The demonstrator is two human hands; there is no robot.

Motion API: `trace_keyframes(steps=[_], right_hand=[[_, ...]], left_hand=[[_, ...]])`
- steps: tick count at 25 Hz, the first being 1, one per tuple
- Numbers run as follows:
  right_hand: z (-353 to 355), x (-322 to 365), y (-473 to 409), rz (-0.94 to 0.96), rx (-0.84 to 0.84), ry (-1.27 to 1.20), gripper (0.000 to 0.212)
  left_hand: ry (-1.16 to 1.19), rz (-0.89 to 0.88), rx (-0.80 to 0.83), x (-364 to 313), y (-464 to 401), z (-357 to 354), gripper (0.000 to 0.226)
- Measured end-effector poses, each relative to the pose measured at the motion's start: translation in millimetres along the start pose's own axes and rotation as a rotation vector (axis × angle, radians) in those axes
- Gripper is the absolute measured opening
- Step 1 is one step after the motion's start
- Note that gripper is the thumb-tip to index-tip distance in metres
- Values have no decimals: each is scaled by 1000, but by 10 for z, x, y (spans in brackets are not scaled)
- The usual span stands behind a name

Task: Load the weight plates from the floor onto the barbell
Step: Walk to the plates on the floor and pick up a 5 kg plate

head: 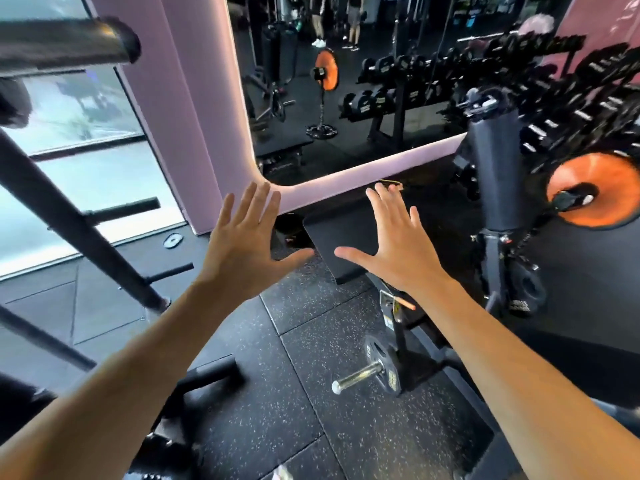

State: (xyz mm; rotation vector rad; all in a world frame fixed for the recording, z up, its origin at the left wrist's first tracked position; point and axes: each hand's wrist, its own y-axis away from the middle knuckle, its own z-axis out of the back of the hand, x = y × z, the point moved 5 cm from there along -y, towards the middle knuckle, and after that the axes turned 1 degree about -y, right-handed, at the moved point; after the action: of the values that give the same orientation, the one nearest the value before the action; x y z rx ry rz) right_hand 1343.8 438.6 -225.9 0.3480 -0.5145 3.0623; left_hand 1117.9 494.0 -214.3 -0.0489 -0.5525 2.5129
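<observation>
Both my arms reach forward with the palms facing away from me. My left hand (242,237) has its fingers spread and holds nothing. My right hand (394,237) is spread the same way and is empty too. Below my right forearm a small black weight plate (382,363) sits on a chrome sleeve (358,375) low near the floor. Part of a black barbell end (69,43) shows at the upper left. A dark plate (528,289) sits low on the stand at the right.
A black bench pad (343,233) lies ahead between my hands. A black rack frame (79,230) with pegs slants across the left. An orange fan (595,188) and dumbbell racks (571,109) stand at the right. A mirror (346,81) fills the far wall. The floor is speckled rubber (311,410).
</observation>
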Motion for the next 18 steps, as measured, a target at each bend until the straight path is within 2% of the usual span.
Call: trace_keyframes(steps=[5, 12, 18], right_hand=[[-506, -33, -791, 46, 55, -22, 115], [-1161, 39, -2113, 101, 39, -98, 111], [-1760, 108, -2772, 88, 91, -151, 112]], left_hand=[[-14, 45, 39, 360, -559, -565, 119], [-19, 81, 67, 1150, -1392, -1110, 114], [-68, 90, 96, 1616, -1936, -1471, 112]])
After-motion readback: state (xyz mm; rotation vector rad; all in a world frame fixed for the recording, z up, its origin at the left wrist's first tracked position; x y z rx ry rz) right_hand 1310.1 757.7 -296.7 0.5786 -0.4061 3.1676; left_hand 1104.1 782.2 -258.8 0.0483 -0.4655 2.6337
